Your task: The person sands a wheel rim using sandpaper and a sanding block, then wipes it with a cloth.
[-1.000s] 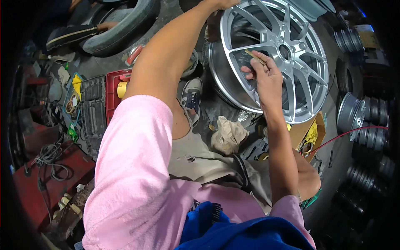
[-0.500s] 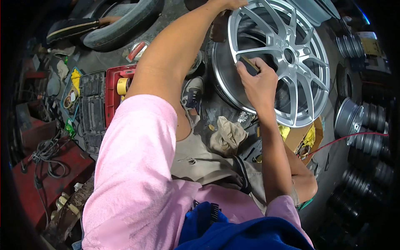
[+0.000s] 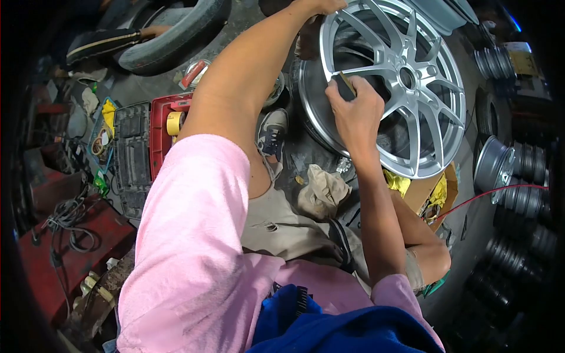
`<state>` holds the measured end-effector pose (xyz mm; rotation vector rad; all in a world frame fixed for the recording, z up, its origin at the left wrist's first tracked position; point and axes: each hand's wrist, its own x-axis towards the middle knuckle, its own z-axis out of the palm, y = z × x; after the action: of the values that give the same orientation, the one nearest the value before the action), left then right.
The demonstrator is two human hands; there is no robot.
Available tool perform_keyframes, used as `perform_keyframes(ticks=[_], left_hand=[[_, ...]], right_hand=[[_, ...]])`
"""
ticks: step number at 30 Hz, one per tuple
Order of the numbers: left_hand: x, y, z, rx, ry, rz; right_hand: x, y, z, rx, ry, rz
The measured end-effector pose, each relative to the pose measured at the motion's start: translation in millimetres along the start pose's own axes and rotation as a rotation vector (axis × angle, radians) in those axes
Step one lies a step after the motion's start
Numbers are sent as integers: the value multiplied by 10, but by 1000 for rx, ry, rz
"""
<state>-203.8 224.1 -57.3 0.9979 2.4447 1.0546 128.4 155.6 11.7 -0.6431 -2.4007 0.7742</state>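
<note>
A silver multi-spoke wheel rim [image 3: 419, 117] lies tilted over another rim with a dark tyre-like edge [image 3: 312, 100]. At the rim's upper left edge is my left hand [image 3: 327, 6], cut by the frame's top, its fingers curled over the outer lip. My right hand [image 3: 360, 112] pinches a small dark block with a yellowish edge [image 3: 347, 86] against the rim's left side, near a spoke. Part of the block is hidden by the fingers.
An open red toolbox [image 3: 158, 126] with yellow tape stands left. A crumpled cloth [image 3: 322, 191] lies by my knee. Below the rim is a cardboard box [image 3: 450, 188]. More rims [image 3: 494, 165] line the right. Another person's arm [image 3: 154, 32] reaches to a tyre [image 3: 176, 44].
My right hand has moved slightly left and up along the rim with the small block. My left hand has shifted slightly left at the rim's edge.
</note>
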Motion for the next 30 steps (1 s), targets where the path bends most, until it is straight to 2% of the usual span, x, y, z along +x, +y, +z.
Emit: perform_keyframes(ticks=[3, 5, 7, 10, 14, 16, 17, 20, 24, 26, 27, 30], left_hand=[[-91, 101, -96, -21, -65, -46], [-29, 33, -31, 0, -33, -22], [-36, 51, -29, 14, -13, -31], [-155, 129, -101, -44, -18, -43], [-118, 69, -102, -25, -37, -64], [-57, 34, -37, -20, -6, 42], [-43, 23, 2, 23, 44, 41], [-43, 26, -32, 12, -4, 10], [-92, 17, -57, 11, 59, 14], [-3, 18, -13, 7, -54, -31], [14, 2, 8, 39, -6, 42], [-68, 61, -19, 34, 47, -9]], right_hand=[[-130, -13, -79, -78, 22, -31], [-145, 6, -75, -98, 35, -27], [-31, 19, 17, -99, 85, -167], [17, 16, 83, -103, 119, -195], [-141, 33, -10, -117, 88, -140], [-111, 57, 0, -106, 92, -182], [-58, 51, 29, -104, 97, -178], [1, 11, 68, -116, 83, -160], [-131, 26, -45, -86, 61, -179], [-132, 18, -78, -91, 74, -168], [-47, -16, -24, -79, 72, -172], [30, -35, 51, -59, 46, -150]])
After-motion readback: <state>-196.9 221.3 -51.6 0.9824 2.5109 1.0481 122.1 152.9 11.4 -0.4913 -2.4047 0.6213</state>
